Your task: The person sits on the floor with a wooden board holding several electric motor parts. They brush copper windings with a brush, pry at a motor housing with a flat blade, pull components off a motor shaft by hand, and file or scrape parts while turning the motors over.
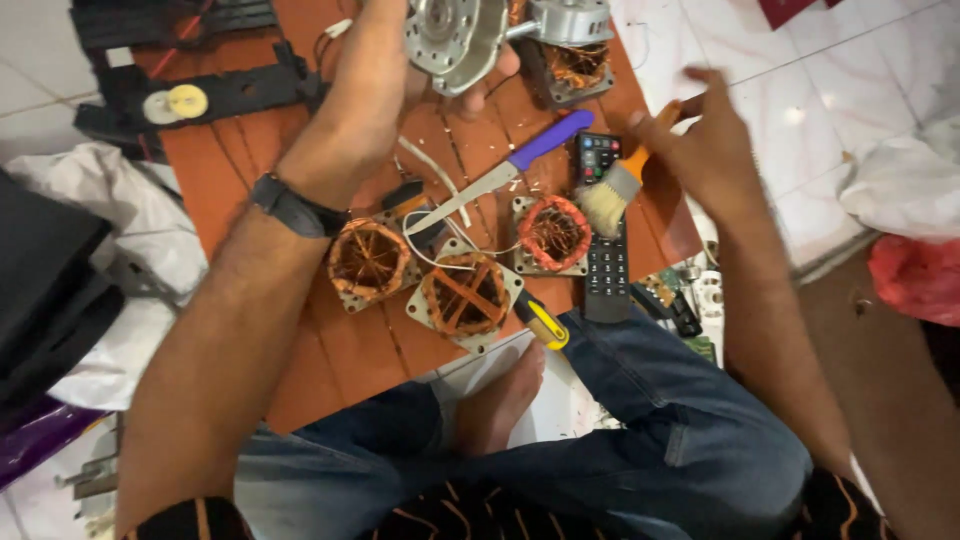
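Head view: left fingers cup motor housing.

My reddish-brown board is lying on the white tiled floor, carrying three copper-wound stators, a purple-handled knife, a black remote and a yellow-handled screwdriver.

A crumpled red plastic bag, possibly a package, lies at the right edge.
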